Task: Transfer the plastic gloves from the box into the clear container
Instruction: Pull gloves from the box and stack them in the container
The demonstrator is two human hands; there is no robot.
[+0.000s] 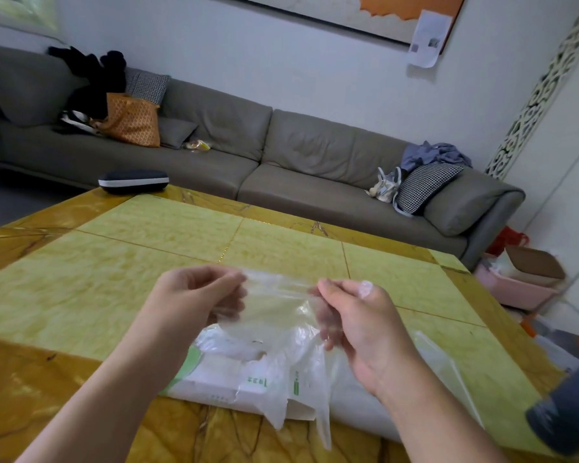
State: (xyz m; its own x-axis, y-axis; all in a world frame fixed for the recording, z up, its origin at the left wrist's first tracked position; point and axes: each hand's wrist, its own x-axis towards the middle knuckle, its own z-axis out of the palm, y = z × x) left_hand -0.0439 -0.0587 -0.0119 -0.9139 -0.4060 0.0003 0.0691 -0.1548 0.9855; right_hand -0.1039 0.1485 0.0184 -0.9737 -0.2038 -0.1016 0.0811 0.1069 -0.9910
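Observation:
A thin clear plastic glove (pixel 278 309) hangs stretched between my two hands above the table. My left hand (pixel 198 295) pinches its left edge and my right hand (pixel 351 315) pinches its right edge, fingers curled. The glove's fingers dangle down over the white and green glove box (pixel 224 379), which lies flat on the yellow table (pixel 147 248) just below my hands. A clear plastic container (pixel 438 365) shows faintly to the right of the box, partly hidden by my right forearm.
A dark case (pixel 133 182) sits at the table's far left corner. A grey object (pixel 569 412) juts in at the right edge. Behind the table runs a grey sofa (pixel 281 152) with bags and cushions. Bins stand on the floor at right.

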